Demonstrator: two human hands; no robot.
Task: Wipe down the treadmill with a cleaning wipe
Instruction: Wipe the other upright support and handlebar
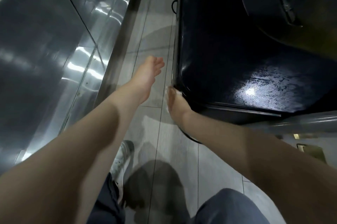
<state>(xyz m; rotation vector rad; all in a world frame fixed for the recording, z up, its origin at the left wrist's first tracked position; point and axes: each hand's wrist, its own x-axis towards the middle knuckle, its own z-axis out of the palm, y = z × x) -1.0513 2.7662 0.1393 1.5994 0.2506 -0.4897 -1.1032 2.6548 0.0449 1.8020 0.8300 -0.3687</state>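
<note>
The right hand [175, 101] is pressing a white wipe [177, 93] along the treadmill [228, 56] corner (deck glistening wet); left hand [147, 76] hanging open, empty.

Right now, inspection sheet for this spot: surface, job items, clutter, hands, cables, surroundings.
Surface: treadmill deck black, glossy, a bright glare patch near its corner.
Job's things: wipe white, mostly hidden under the right hand, at the deck's corner edge.
Clutter: nothing seen.
Grippers: right hand presses the wipe on the corner; left hand free, fingers relaxed, over the floor.
Cables: black cable curves on the floor under the right wrist.
Surroundings: grey tile floor, shiny metal panel left, white shoe.
</note>
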